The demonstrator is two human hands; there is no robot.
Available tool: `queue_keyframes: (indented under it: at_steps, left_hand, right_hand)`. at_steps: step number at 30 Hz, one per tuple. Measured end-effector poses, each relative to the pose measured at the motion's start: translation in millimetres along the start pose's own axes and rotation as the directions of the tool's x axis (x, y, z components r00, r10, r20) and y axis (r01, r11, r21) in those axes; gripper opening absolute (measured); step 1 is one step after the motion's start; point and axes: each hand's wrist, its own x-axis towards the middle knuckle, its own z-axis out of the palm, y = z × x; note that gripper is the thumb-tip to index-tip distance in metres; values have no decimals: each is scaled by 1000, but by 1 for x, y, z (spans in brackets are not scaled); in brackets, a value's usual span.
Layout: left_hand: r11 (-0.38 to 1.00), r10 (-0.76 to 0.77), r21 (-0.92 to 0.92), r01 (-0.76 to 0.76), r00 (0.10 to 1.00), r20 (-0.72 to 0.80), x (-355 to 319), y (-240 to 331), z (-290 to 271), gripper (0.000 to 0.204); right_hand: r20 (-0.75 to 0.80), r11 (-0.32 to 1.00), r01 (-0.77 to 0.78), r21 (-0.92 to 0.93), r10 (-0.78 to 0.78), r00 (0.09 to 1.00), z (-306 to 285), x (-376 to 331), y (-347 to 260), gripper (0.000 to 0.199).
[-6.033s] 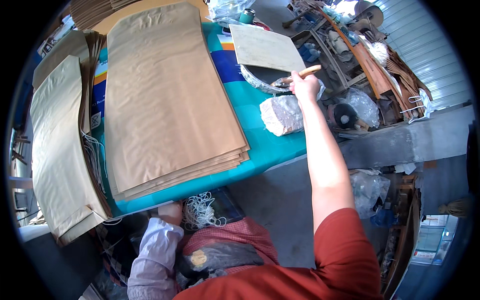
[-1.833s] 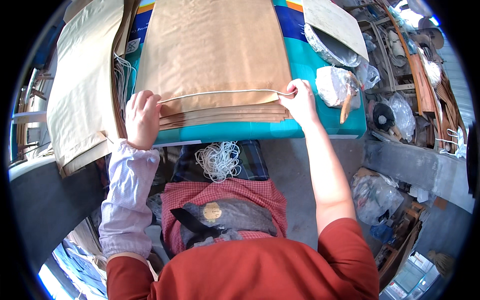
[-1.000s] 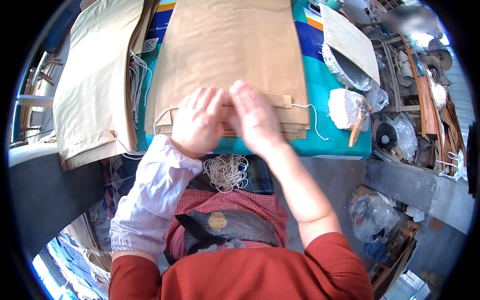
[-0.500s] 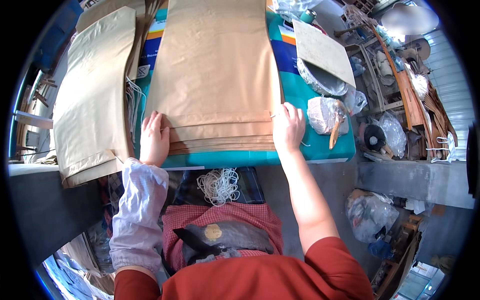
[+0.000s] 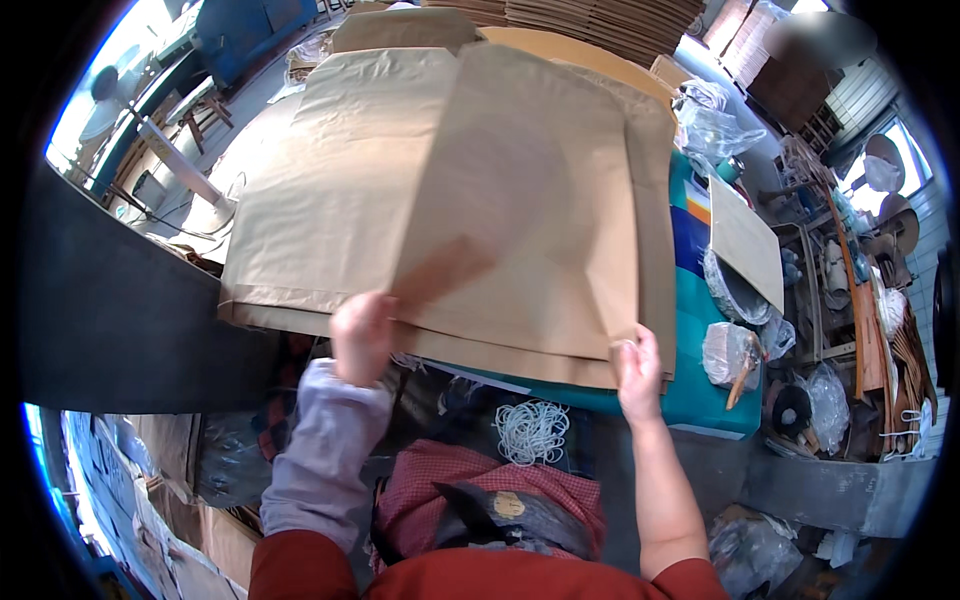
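Note:
A large brown paper sack point(image 5: 530, 200) is lifted off the table, tilted and partly blurred by motion. My left hand point(image 5: 361, 330) is closed on its near left corner, though the blur hides the exact finger positions. At the near right corner my right hand point(image 5: 640, 372) pinches the edge between thumb and fingers. Below and to the left lies a pile of similar sacks point(image 5: 320, 190), which the lifted one partly overlaps. More brown sacks point(image 5: 656, 230) show beneath it at the right, on the teal-covered table point(image 5: 690, 385).
Right of the sacks are a pale board point(image 5: 745, 245) over a plastic-lined basin point(image 5: 735, 285), and a plastic-wrapped block point(image 5: 728, 352) with a wooden-handled tool point(image 5: 742, 385). White cord point(image 5: 532, 432) lies coiled near my lap. Stacked brown sheets point(image 5: 600, 22) stand at the back.
Both hands were resting at the near corners of the right-hand pile. They now hold a sack raised and shifted left, over the left pile. The view has also turned left.

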Motion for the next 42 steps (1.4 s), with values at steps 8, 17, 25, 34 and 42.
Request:
queue_keyframes:
  at_steps: [8, 17, 25, 34, 42]
  left_hand:
    - [866, -462, 78, 494, 850, -254, 10, -212, -135, 25]
    - [575, -332, 721, 387, 916, -226, 19, -277, -142, 31]
    - [986, 45, 158, -58, 995, 87, -25, -26, -56, 10]
    - [925, 366, -236, -297, 538, 760, -125, 77, 63, 28]
    - [831, 531, -337, -442, 449, 719, -143, 93, 109, 21]
  right_hand:
    - [457, 958, -137, 253, 6, 889, 207, 29, -52, 54]
    - [887, 981, -190, 48, 46, 460, 167, -33, -86, 67]
    - [56, 343, 121, -932, -194, 980, -145, -11, -34, 27]
    - [137, 338, 238, -911, -298, 945, -224, -11, -5, 28]
    - [-629, 989, 117, 95, -32, 777, -163, -20, -54, 4]
